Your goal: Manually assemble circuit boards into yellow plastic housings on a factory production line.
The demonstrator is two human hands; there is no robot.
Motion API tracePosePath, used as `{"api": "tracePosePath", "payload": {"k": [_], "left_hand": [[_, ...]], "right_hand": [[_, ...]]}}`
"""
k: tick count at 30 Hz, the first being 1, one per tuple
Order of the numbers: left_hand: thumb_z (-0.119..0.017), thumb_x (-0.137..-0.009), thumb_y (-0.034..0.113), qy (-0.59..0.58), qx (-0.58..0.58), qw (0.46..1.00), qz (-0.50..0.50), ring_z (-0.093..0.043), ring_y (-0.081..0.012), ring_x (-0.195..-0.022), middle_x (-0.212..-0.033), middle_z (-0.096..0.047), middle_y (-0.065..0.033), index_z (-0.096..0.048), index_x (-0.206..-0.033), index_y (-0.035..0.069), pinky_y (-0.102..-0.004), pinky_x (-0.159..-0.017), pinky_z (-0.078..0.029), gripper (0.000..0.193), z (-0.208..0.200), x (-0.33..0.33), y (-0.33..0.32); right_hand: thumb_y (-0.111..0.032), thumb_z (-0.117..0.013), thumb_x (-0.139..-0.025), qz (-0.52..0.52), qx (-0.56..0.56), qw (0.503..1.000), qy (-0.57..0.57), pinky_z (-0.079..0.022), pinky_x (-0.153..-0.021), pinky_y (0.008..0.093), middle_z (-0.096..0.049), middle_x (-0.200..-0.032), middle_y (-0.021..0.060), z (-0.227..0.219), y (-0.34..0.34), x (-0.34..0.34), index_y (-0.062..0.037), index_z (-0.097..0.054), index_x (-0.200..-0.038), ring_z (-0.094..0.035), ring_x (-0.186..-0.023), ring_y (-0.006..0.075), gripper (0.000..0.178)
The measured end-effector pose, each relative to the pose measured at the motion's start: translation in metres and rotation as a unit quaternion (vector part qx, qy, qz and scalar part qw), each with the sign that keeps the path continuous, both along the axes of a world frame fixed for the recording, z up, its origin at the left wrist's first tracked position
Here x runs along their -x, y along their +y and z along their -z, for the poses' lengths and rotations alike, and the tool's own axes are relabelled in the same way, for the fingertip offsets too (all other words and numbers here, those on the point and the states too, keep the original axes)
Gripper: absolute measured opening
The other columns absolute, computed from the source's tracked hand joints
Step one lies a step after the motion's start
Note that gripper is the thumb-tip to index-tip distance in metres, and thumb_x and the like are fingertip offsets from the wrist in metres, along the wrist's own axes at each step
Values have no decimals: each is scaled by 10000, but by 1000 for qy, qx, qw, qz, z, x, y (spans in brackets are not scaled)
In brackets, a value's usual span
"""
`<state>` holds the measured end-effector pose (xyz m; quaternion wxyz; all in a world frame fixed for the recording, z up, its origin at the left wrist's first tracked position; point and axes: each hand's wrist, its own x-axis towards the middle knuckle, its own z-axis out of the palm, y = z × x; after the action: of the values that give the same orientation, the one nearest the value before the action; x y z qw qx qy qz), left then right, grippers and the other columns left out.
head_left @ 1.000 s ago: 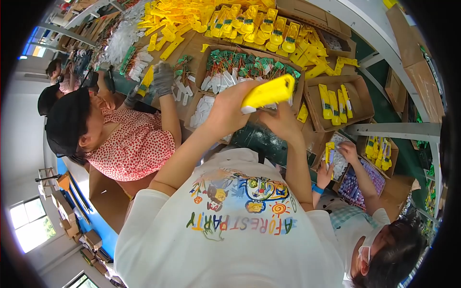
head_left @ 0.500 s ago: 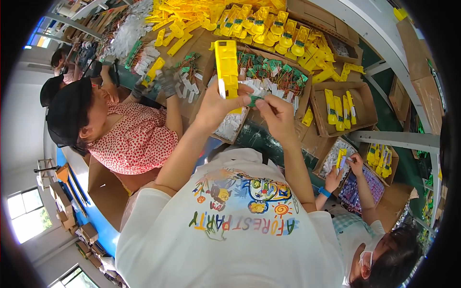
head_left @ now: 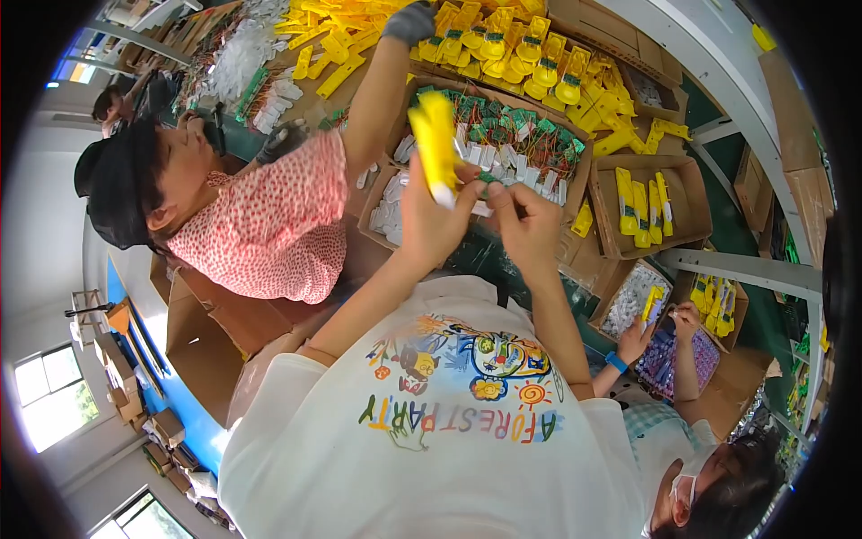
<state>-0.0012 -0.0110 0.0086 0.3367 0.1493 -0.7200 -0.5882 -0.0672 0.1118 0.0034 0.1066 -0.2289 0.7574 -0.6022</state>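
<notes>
My left hand point(head_left: 431, 216) is closed round a long yellow plastic casing point(head_left: 435, 135), which stands tilted and slightly blurred above the palm, with a white part at its lower end. Close beside it, my right hand point(head_left: 528, 225) pinches a small green circuit board point(head_left: 486, 179) between thumb and fingertips. The left fingertips meet the board from the other side. Both hands are raised in front of a cardboard box holding green boards with wires point(head_left: 516, 121) and white rectangular parts point(head_left: 503, 162). Fingers partly hide the board.
Yellow casings point(head_left: 548, 67) are heaped at the far side. An open carton point(head_left: 696, 238) with several yellow pieces stands right. A box of white parts point(head_left: 388, 211) is left. One co-worker's gloved hand point(head_left: 410, 22) reaches across at left; another person's hands point(head_left: 684, 319) work at lower right.
My hands have shifted a little right and down, and the yellow casing tilts differently. The left co-worker's gloved hand has moved from low on the table to the far yellow heap.
</notes>
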Motion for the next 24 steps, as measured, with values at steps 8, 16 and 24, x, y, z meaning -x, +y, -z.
{"api": "tracePosePath", "payload": {"k": [8,16,24], "left_hand": [[-344,-986,316,-5,-488,861,143,-583,-210,-953,-1117,-570,-115,-440,-1226,38,-374,-817,-497,380,-10,-5,-6],[-349,-982,305,26,-513,820,253,-516,-232,-1133,-1326,-473,-144,-396,-1336,20,-375,-961,-423,458,-4,-10,9],[-363,-985,220,33,-483,857,174,-508,-223,-1158,-1301,-496,-126,-379,-1353,11,-361,-979,-405,423,-16,-11,16]], "right_hand": [[-195,-549,-927,-41,17,998,45,-324,-436,250,-489,-567,16,-23,5,-14,-6,-557,-747,-413,-475,69,261],[-95,-615,-835,-9,-23,975,221,-328,-420,329,-450,-552,92,-40,-3,-28,-23,-507,-696,-441,-433,211,190],[-128,-604,-841,-70,-43,989,121,-318,-420,338,-472,-501,139,-38,5,-14,28,-524,-667,-432,-402,223,247]]}}
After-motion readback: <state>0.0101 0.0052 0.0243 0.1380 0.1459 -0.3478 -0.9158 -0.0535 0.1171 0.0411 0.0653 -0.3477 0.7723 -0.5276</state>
